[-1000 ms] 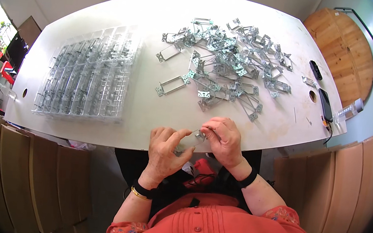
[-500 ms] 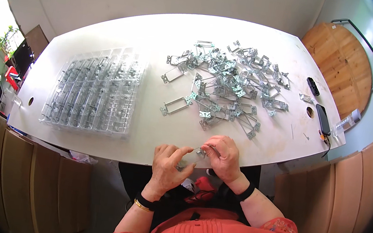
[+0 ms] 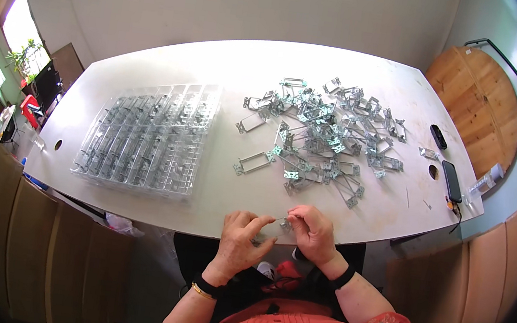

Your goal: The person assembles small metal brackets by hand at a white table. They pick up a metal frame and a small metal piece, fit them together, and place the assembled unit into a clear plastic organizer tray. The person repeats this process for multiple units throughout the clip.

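Observation:
At the table's near edge, my left hand [image 3: 240,240] is curled around one end of a small metal bracket frame [image 3: 285,224], which has end plates and thin rods. From the other side my right hand [image 3: 314,235] pinches near its second end plate, thumb and fingers pressed together. My fingers cover much of the frame. Beyond my hands lies a heap of similar metal bracket frames [image 3: 316,120], tangled together. One frame [image 3: 253,163] lies slightly apart on the heap's left side.
A clear plastic compartment tray [image 3: 184,192] filled with metal parts stands on the left of the white table [image 3: 216,182]. Toward the right edge are a phone [image 3: 452,181], a black object [image 3: 438,137], a lone metal bracket [image 3: 428,154], a thin rod [image 3: 407,197] and a clear bottle [image 3: 486,180].
The whole view has shifted, so the table sits lower and slightly right in the picture. Both hands keep their hold on the bracket frame, with only small finger movement.

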Tool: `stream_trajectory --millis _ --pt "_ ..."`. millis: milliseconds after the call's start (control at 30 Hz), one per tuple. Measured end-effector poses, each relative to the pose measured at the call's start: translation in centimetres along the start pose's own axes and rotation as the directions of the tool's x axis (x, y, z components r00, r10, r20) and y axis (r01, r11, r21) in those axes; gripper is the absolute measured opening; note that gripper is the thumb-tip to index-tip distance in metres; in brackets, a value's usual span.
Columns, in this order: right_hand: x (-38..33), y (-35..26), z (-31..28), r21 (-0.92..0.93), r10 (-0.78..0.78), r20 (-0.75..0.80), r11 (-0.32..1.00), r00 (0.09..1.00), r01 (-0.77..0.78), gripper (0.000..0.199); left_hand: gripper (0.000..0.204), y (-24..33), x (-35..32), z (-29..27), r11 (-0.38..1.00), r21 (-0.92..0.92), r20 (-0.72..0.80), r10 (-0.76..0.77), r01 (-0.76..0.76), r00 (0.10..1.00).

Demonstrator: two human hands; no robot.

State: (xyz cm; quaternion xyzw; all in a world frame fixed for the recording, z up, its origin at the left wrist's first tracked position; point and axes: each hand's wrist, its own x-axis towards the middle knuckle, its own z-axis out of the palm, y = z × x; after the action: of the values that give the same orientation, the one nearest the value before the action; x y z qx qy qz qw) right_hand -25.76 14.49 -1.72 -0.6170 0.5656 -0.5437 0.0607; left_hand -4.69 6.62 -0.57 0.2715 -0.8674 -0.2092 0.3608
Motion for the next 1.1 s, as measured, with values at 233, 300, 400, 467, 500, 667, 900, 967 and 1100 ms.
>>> stream_trajectory --millis 233,300,400,467,500,667,900,967,1100 --pt "0.0 0.0 0.0 -0.062 -0.086 -0.005 0.994 0.996 0.086 0.014 0.043 1.0 0.1 1.1 0.997 0.072 0.001 0.007 -0.007 1.000" --pt "0.0 -0.1 0.0 -0.077 -0.092 0.004 0.993 0.996 0.092 0.015 0.043 1.3 0.3 1.3 0.995 0.096 0.012 0.004 -0.005 1.000" --pt "0.0 -0.3 -0.1 -0.115 -0.124 -0.004 0.986 0.992 0.123 0.016 0.043 1.5 0.5 1.1 0.992 0.129 0.036 0.010 -0.015 0.999" --pt "0.0 -0.4 -0.1 -0.132 -0.154 -0.020 0.980 0.988 0.150 0.016 0.043 1.8 0.7 0.9 0.986 0.160 0.050 0.034 -0.041 0.998" --pt "-0.1 -0.4 -0.2 -0.138 -0.165 -0.032 0.978 0.986 0.159 0.016 0.043 2.1 0.9 0.8 0.982 0.178 0.057 0.054 -0.063 0.997" --pt "0.1 -0.6 -0.6 -0.080 -0.202 -0.058 0.977 0.978 0.197 0.014 0.042 2.4 1.6 0.7 0.971 0.219 0.076 0.077 -0.092 0.994" --pt "-0.1 0.5 -0.6 0.092 0.035 -0.218 0.996 0.975 -0.016 0.010 0.042 2.1 2.4 1.0 0.981 0.187 -0.006 0.045 -0.043 0.999" --pt "0.0 0.5 -0.6 0.094 0.046 -0.211 0.995 0.976 -0.026 0.009 0.046 2.1 3.0 0.7 0.991 0.129 -0.031 0.048 -0.044 0.998" --pt "-0.4 1.2 -0.4 0.100 0.068 -0.198 0.994 0.978 -0.049 0.011 0.047 2.2 3.7 0.5 0.998 -0.020 -0.074 -0.054 0.052 0.996"
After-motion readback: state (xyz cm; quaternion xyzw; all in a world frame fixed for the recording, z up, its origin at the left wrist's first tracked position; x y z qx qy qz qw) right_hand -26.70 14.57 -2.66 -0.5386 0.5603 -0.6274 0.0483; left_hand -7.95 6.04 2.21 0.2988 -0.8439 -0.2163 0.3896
